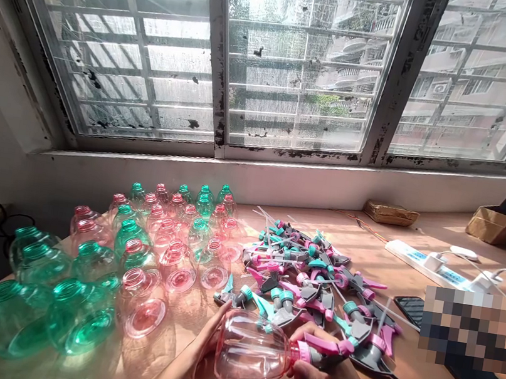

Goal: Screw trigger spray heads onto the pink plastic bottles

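Note:
My left hand [192, 373] is wrapped round the body of a clear pink spray bottle [252, 354] that lies sideways near the table's front edge. My right hand [318, 370] grips the pink and grey trigger spray head [321, 350] at the bottle's neck. Just behind the hands lies a heap of pink, teal and grey spray heads [315, 281]. To the left stand several open pink bottles [162, 252] and green bottles [73, 308] without heads.
A wooden table [399, 357] runs under a barred window [300, 63]. A white power strip [431, 267] with plugged chargers, a dark phone [409, 306], a cardboard box [495, 224] and a small brown packet [391, 213] sit at the right and back.

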Motion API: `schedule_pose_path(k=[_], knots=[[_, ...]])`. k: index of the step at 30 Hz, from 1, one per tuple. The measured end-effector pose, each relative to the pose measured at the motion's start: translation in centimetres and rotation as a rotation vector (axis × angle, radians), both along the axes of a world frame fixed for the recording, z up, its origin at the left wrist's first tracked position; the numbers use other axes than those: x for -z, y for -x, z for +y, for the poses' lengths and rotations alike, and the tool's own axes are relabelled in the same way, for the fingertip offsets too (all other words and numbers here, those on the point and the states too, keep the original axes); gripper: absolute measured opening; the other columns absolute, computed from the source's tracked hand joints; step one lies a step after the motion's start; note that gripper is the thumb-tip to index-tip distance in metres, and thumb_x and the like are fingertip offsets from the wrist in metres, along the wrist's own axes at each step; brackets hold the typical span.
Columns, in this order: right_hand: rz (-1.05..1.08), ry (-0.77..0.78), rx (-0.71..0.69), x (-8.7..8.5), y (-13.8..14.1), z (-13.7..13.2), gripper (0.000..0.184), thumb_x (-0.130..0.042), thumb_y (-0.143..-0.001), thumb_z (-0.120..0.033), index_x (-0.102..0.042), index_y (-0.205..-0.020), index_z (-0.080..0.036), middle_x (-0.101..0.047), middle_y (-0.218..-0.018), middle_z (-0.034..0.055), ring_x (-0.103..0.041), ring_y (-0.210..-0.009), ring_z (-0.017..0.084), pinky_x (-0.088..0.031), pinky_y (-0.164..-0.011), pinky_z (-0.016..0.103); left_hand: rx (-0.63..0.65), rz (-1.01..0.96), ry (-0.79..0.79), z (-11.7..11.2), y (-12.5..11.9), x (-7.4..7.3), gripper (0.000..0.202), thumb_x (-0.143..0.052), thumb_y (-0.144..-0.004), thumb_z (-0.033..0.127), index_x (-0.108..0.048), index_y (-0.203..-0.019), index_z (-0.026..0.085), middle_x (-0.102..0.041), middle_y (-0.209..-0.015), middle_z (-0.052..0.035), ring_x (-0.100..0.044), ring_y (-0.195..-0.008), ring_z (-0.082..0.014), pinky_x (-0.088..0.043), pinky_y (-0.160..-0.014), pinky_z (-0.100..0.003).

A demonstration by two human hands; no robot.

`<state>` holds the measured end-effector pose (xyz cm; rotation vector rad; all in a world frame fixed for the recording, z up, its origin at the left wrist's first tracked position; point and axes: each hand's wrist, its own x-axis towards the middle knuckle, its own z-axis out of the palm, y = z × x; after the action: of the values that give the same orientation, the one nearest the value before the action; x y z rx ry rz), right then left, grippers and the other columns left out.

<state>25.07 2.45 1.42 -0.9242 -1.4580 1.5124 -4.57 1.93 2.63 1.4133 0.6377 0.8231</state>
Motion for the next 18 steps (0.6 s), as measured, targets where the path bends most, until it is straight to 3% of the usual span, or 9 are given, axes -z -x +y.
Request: schedule_pose_path(k=[4,7,10,13,18], knots=[[0.002,-0.01,0.004,0.08,-0.04,-0.01,0.042,-0.078,-0.083,-0.053,-0.054,-0.099,-0.023,-0.074,-0.07,-0.0005,-0.07,-0.056,0.017,-0.049,-0.054,0.025,-0.019,0.017,0.009,-0.06,0.13,-0.04,0.1,-0.082,-0.083,0.032,-0.018,-0.159,0.044,-0.021,-0.173,0.0013,-0.009,-0.159,-0.0361,-0.012,-0.129,-0.056],[0.016,-0.015,-0.008,0.16,-0.14,0.04,0.041,-0.077,-0.084,-0.053,-0.054,-0.1,-0.023,-0.073,-0.068,-0.0015,-0.07,-0.056,0.017,-0.049,-0.055,0.025,0.003,0.006,0.023,-0.1,0.11,-0.4,0.093,-0.079,-0.086,0.036,-0.021,-0.158,0.045,-0.023,-0.172,0.003,-0.014,-0.158,-0.0369,-0.012,-0.129,-0.057],[0.027,-0.013,-0.01,0.05,-0.19,0.01,0.042,-0.077,-0.084,-0.055,-0.054,-0.1,-0.023,-0.073,-0.068,-0.0019,-0.07,-0.057,0.016,-0.05,-0.056,0.024,0.049,0.007,0.004,-0.1,-0.08,-0.63,0.086,-0.076,-0.089,0.032,-0.025,-0.157,0.046,-0.024,-0.172,0.0038,-0.016,-0.158,-0.0362,-0.018,-0.128,-0.057],[0.04,-0.017,-0.007,-0.18,-0.13,-0.09,0.043,-0.077,-0.084,-0.056,-0.054,-0.099,-0.023,-0.073,-0.071,-0.0014,-0.07,-0.057,0.015,-0.049,-0.055,0.024,0.037,-0.043,0.016,-0.07,-0.26,-0.49,0.086,-0.076,-0.09,0.029,-0.025,-0.157,0.046,-0.017,-0.173,0.0035,-0.019,-0.157,-0.0366,-0.025,-0.126,-0.055],[0.049,-0.002,-0.006,-0.26,-0.03,-0.19,0.045,-0.077,-0.083,-0.058,-0.054,-0.1,-0.024,-0.071,-0.07,-0.002,-0.069,-0.056,0.016,-0.049,-0.055,0.025,0.015,-0.029,-0.004,-0.04,-0.04,-0.01,0.089,-0.078,-0.088,0.024,-0.025,-0.155,0.05,-0.022,-0.172,0.0046,-0.016,-0.158,-0.0334,-0.022,-0.128,-0.053]])
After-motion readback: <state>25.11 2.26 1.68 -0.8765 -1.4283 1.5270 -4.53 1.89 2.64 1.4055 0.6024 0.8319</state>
